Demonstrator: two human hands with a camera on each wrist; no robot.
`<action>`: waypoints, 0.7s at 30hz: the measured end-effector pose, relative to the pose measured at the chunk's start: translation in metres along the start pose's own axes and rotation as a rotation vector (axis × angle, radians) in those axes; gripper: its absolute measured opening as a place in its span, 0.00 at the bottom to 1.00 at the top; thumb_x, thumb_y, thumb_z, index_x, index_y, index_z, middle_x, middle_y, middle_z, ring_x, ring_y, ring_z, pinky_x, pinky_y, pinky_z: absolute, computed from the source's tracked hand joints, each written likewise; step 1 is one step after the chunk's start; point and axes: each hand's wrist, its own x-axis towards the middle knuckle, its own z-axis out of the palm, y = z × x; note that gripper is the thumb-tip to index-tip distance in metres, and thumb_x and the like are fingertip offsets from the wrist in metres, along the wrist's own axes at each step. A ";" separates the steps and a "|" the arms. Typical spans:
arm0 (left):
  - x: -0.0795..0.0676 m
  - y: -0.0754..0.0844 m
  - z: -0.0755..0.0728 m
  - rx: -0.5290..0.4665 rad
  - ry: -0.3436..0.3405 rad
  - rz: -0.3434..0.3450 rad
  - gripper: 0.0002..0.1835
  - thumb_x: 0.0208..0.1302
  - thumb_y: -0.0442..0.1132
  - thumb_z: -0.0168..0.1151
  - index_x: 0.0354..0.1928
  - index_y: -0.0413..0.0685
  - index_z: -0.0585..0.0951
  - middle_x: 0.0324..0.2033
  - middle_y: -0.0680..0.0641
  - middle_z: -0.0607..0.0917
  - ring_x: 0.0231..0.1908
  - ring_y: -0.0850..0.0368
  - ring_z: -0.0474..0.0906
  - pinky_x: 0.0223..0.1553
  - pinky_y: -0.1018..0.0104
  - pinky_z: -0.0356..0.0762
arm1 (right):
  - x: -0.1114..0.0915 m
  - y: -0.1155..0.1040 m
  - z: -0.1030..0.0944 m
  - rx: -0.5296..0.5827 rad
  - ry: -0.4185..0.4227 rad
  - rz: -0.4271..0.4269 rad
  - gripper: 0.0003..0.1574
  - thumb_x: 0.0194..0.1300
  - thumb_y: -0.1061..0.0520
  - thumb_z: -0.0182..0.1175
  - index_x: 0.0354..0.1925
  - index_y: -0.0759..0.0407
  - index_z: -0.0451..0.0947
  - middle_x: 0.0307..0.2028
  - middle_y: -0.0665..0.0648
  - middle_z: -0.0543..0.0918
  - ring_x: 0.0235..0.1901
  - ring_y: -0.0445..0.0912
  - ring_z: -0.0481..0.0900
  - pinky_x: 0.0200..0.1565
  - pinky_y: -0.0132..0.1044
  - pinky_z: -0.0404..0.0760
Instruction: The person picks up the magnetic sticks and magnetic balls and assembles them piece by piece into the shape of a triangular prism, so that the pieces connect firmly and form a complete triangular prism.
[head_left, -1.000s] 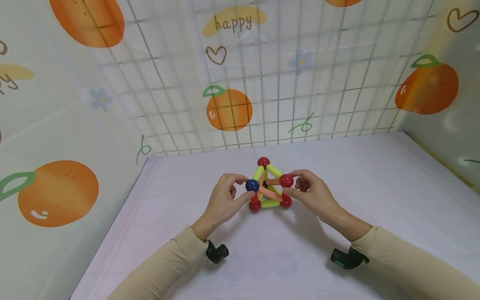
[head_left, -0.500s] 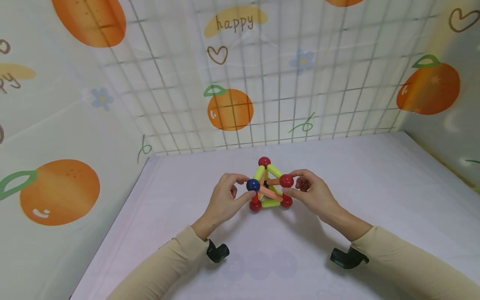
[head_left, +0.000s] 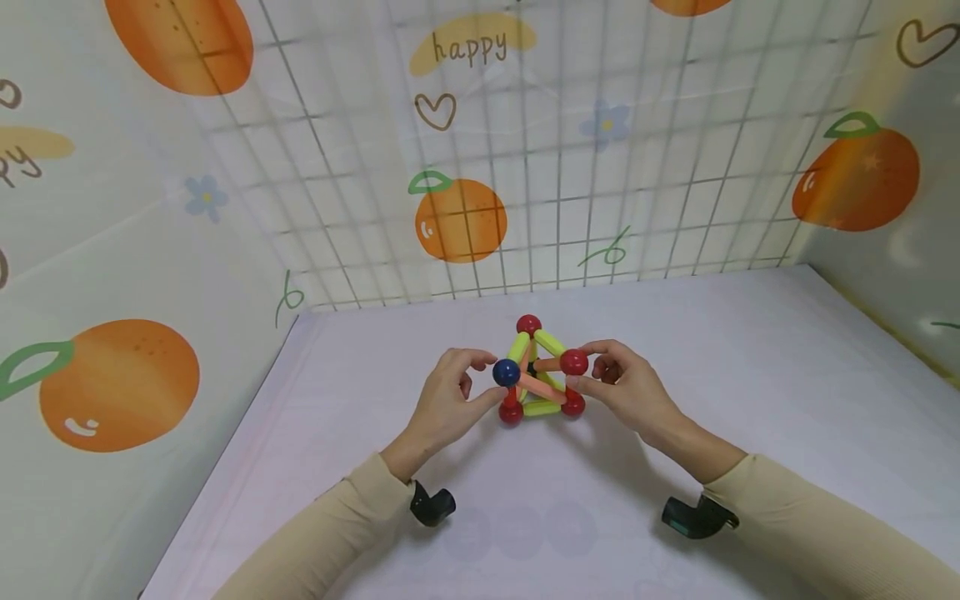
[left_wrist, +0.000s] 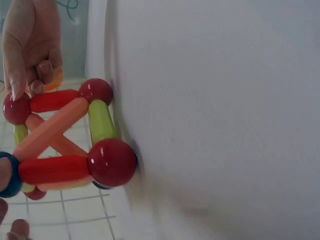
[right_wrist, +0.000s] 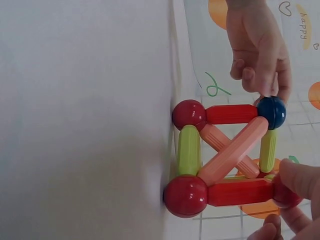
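A frame of magnetic rods and balls stands on the table between both hands. My left hand (head_left: 450, 390) pinches the blue ball (head_left: 506, 372) at the frame's upper near-left corner with thumb and index finger. Opposite it, my right hand (head_left: 632, 387) holds the upper near-right red ball (head_left: 574, 362) the same way. Upright red rods (right_wrist: 240, 193) join these to red balls (left_wrist: 112, 162) on the table. Salmon rods (right_wrist: 232, 150) cross between the corners in the right wrist view. Yellow-green rods (head_left: 550, 342) lead to a far red ball (head_left: 528, 326).
A pale sheet covers the table (head_left: 360, 367). Behind it hangs a curtain (head_left: 517, 150) printed with oranges and a grid. A black wrist camera (head_left: 433, 505) sits below the left sleeve, another black camera (head_left: 697, 517) by the right sleeve.
Hardly anything differs. Both hands keep their hold on the balls and the frame stays in place; the head view has shifted very slightly.
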 end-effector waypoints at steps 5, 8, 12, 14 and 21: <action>0.005 -0.021 -0.006 0.110 -0.006 -0.095 0.23 0.58 0.39 0.71 0.56 0.45 0.78 0.48 0.40 0.79 0.36 0.52 0.72 0.38 0.66 0.71 | 0.000 0.000 0.001 -0.005 0.007 0.012 0.30 0.59 0.51 0.70 0.59 0.52 0.73 0.37 0.58 0.71 0.38 0.50 0.68 0.30 0.32 0.71; 0.011 -0.040 -0.012 0.172 -0.019 -0.207 0.23 0.59 0.40 0.70 0.56 0.43 0.78 0.49 0.38 0.78 0.45 0.46 0.74 0.46 0.57 0.73 | 0.001 -0.001 0.001 -0.001 0.008 0.012 0.30 0.60 0.51 0.70 0.58 0.52 0.73 0.37 0.57 0.71 0.38 0.50 0.68 0.30 0.32 0.70; 0.015 -0.065 -0.021 0.232 -0.051 -0.327 0.25 0.58 0.40 0.68 0.57 0.41 0.79 0.50 0.36 0.78 0.49 0.43 0.75 0.51 0.50 0.73 | 0.000 -0.001 0.001 0.010 0.005 0.006 0.29 0.60 0.52 0.70 0.58 0.53 0.74 0.37 0.57 0.71 0.38 0.50 0.68 0.30 0.32 0.69; 0.016 -0.075 -0.025 0.254 -0.059 -0.371 0.25 0.57 0.40 0.66 0.57 0.41 0.79 0.50 0.35 0.77 0.49 0.43 0.75 0.51 0.50 0.73 | 0.000 -0.001 0.001 0.008 0.004 0.005 0.29 0.60 0.51 0.70 0.58 0.53 0.74 0.37 0.57 0.71 0.38 0.50 0.68 0.30 0.32 0.70; 0.022 -0.094 -0.034 0.319 -0.104 -0.389 0.24 0.58 0.41 0.64 0.58 0.43 0.79 0.47 0.35 0.78 0.44 0.44 0.74 0.47 0.53 0.72 | -0.001 -0.001 0.000 0.008 0.011 -0.006 0.29 0.59 0.51 0.70 0.57 0.52 0.74 0.36 0.57 0.71 0.37 0.50 0.68 0.29 0.32 0.69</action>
